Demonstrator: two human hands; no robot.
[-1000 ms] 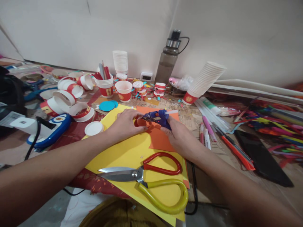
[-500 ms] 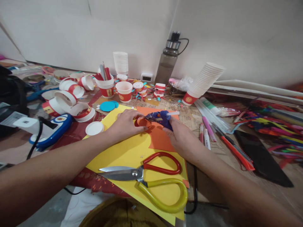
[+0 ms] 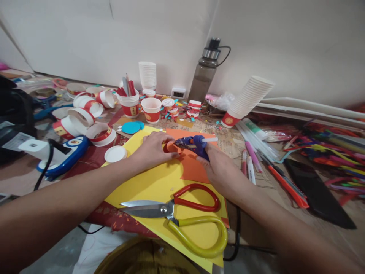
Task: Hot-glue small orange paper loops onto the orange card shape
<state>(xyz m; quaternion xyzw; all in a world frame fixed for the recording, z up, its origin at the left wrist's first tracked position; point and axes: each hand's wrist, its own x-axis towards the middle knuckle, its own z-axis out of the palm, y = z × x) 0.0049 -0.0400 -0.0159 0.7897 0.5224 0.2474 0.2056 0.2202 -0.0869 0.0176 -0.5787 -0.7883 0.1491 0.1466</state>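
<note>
In my right hand [image 3: 221,163] is a blue hot glue gun [image 3: 199,144], a white glue stick poking from its back end. Its nozzle points left, right at a small curved orange piece [image 3: 172,147], apparently paper. The fingers of my left hand [image 3: 155,147] are closed around that piece and partly hide it. Both hands are above yellow paper sheets [image 3: 148,179] and an orange sheet [image 3: 192,169]. Large scissors [image 3: 168,211], with one red and one yellow-green handle, lie on the yellow paper nearer to me, blades parted slightly.
Cut cup rings [image 3: 100,134] and a blue-and-white power strip [image 3: 64,158] lie left. At the back stand paper cups [image 3: 151,109], a tilted cup stack [image 3: 248,101] and a water bottle [image 3: 203,76]. Markers, a red utility knife [image 3: 288,186] and a black phone [image 3: 318,192] lie right.
The whole view has shifted slightly to the right. Both hands keep the same grip, with the glue gun still at the orange piece.
</note>
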